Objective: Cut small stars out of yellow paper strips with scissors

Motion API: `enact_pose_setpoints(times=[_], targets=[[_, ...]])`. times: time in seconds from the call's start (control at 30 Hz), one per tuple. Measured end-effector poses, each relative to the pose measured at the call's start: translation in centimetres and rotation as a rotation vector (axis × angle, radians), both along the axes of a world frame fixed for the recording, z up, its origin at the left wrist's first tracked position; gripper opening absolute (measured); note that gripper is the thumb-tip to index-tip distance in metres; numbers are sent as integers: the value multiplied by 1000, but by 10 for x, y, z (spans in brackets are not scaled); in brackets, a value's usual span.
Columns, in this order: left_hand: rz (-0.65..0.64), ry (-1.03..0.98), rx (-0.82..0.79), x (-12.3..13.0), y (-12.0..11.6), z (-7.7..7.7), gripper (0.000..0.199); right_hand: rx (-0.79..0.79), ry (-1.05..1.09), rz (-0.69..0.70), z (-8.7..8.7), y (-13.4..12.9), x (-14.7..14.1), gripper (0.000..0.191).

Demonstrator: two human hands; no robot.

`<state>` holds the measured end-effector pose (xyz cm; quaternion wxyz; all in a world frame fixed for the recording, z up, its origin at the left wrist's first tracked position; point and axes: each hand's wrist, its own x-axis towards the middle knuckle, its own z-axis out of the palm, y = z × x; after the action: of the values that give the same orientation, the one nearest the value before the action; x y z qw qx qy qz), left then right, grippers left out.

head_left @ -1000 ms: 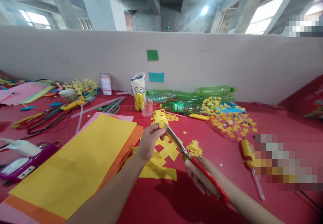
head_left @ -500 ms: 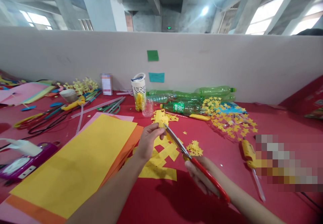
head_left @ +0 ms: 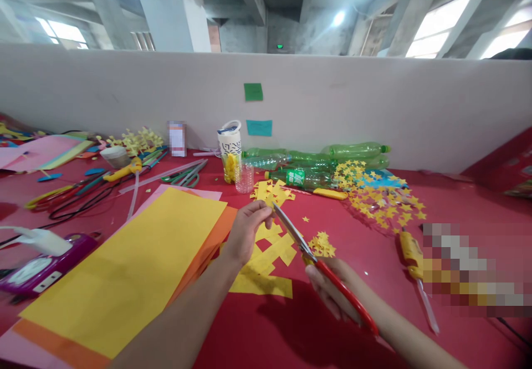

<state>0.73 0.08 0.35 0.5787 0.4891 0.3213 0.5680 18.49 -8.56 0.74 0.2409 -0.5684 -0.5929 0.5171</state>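
Room: concrete hall behind a pale partition (head_left: 332, 103); red table (head_left: 233, 336) under your hands.
Left hand: your left hand (head_left: 244, 230) has thumb and fingers pinched together on a small paper piece (head_left: 270, 205), yellow; its outline is too small to read.
Right hand: your right hand (head_left: 326, 286) is wrapped round the red handles of the scissors (head_left: 341, 288).
Blades: look nearly closed, tips right at your left fingertips; can't tell if they bite the paper.
Stars done: small pile (head_left: 321, 245) just beyond your right hand, one loose star (head_left: 306, 219) past the blades, bigger spread (head_left: 384, 205) farther out to the right.
Paper left: yellow strips (head_left: 261, 287) between and below your hands, not cut to stars; yellow sheet (head_left: 133, 269) left of your left hand looks whole, orange sheet (head_left: 208, 252) under it.
Progress: I'd call it partway, plenty of stars out, the piece in your pinch apparently mid-trim; total count can't be judged.
Around: green bottles (head_left: 307, 178) beyond both hands, glue gun (head_left: 410, 250) right of your right hand.
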Motion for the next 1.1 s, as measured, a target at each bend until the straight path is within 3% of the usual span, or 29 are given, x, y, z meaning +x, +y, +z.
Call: enact_pose_setpoints(times=[0.27,0.53,1.1], targets=[[43,-39,23,-1,2,0,10,-3,-16,-28,3,-2,-1,42],[120,195,153,-4,2,4,16,2,-7,115,-6,6,13,39],[38,272,191,-10,5,6,13,6,28,119,-1,7,14,44]])
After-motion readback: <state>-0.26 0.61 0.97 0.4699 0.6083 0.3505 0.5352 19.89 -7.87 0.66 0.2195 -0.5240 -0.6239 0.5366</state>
